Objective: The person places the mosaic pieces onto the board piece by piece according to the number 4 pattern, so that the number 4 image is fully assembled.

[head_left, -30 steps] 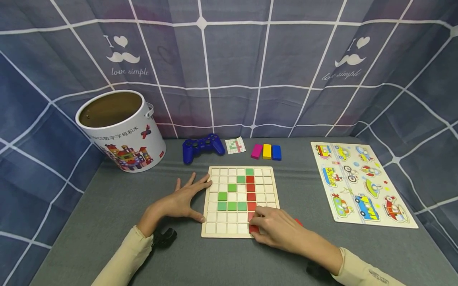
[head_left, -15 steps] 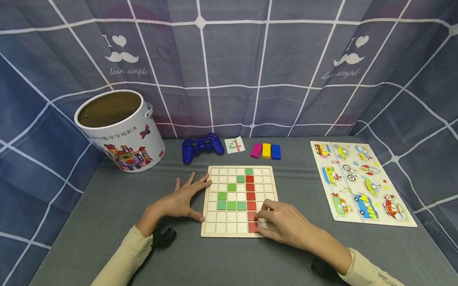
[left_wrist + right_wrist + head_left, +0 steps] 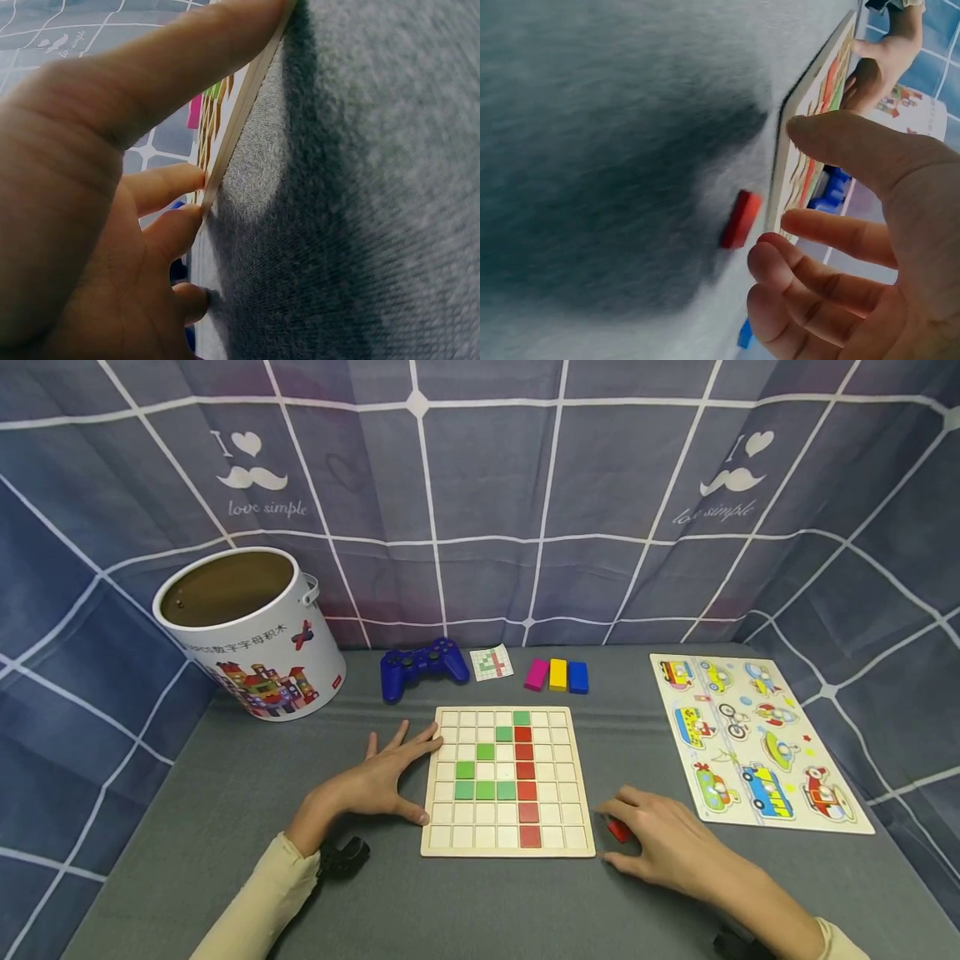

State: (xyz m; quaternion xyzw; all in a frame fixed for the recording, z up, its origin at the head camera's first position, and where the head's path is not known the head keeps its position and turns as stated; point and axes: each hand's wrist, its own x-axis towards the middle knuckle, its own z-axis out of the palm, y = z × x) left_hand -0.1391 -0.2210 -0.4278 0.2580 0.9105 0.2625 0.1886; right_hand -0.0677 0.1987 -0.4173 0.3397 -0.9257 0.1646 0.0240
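Note:
A wooden grid board (image 3: 450, 846) lies at the middle of the grey cloth, carrying a column of red tiles (image 3: 527, 770) and several green tiles (image 3: 485, 791). My left hand (image 3: 422, 779) lies flat with straight fingers against the board's left edge; in the left wrist view its thumb (image 3: 187, 60) runs along the board edge (image 3: 240, 112). My right hand (image 3: 609, 837) hovers just right of the board over a loose red tile (image 3: 618, 832). In the right wrist view the red tile (image 3: 740, 219) lies on the cloth beside the board (image 3: 810, 82), and the loosely curved fingers (image 3: 817, 229) hold nothing.
A white bucket (image 3: 247, 635) stands at the back left. A blue game controller (image 3: 423, 664), a small pattern card (image 3: 492, 662) and pink, yellow and blue blocks (image 3: 557, 676) lie behind the board. A vehicle puzzle (image 3: 753, 743) lies at the right. Checked fabric walls close in the table.
My right hand has left the lowest red tile on the board and moved right, off the board, to above the loose red tile. The left hand has stayed put.

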